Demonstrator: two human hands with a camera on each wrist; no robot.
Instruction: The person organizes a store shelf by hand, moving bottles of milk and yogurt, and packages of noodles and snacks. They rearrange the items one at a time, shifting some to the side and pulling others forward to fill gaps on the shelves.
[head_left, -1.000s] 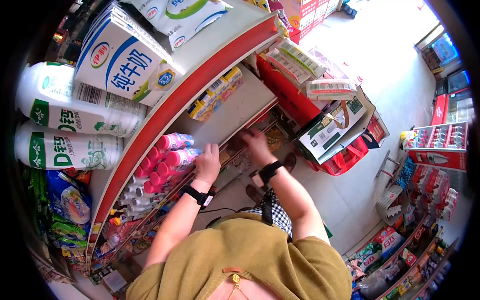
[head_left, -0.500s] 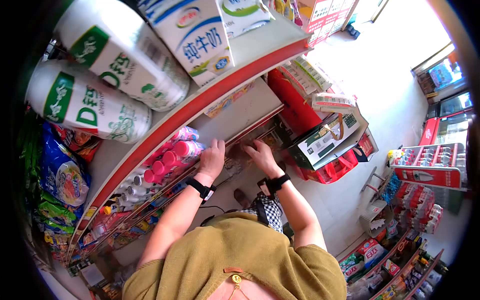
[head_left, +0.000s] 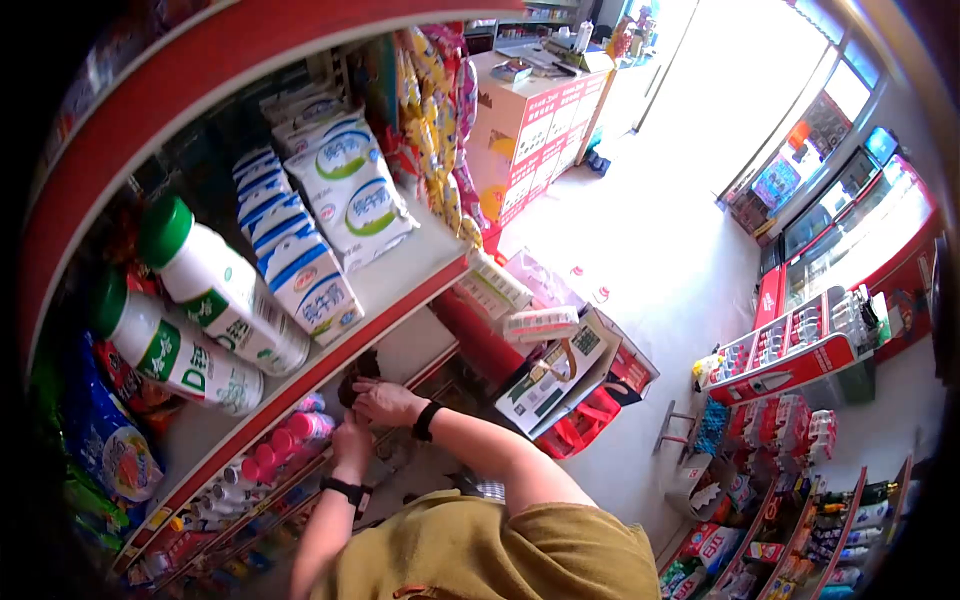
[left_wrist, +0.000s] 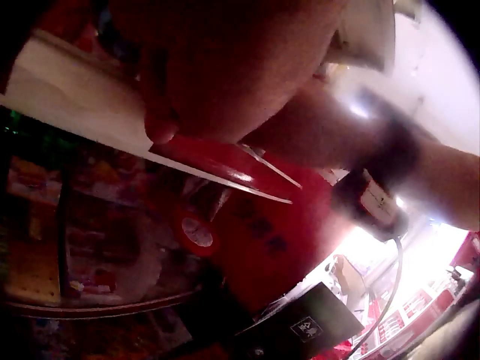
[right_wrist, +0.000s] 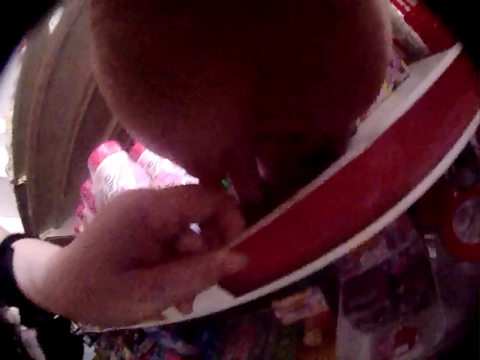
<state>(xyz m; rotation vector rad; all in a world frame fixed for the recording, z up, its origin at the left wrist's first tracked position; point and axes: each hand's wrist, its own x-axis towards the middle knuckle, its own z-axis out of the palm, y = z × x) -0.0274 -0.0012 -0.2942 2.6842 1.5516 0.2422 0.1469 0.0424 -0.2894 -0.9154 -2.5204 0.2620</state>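
Note:
My left hand (head_left: 352,450) is at the shelf's front edge beside the pink-capped bottles (head_left: 285,438). In the right wrist view its fingers lie against the red shelf strip (right_wrist: 352,191). My right hand (head_left: 390,403) reaches across and meets the left, its fingertips at a dark brown item (head_left: 358,375) on the middle shelf. Deep shadow covers that item, and I cannot tell whether the fingers grip it. In both wrist views, the wearer's near hand is a dark shape that hides its own fingertips.
Above, the upper shelf holds green-capped white bottles (head_left: 235,285), milk cartons (head_left: 305,285) and milk pouches (head_left: 350,190). Gift boxes (head_left: 560,375) and a red bag (head_left: 580,422) stand at the shelf's end. A drinks rack (head_left: 790,350) is across the aisle at right.
The head view has swung up, so the counter and doorway now show. My right hand has moved left from beyond the shelf edge to join the left hand; a dark item now appears there.

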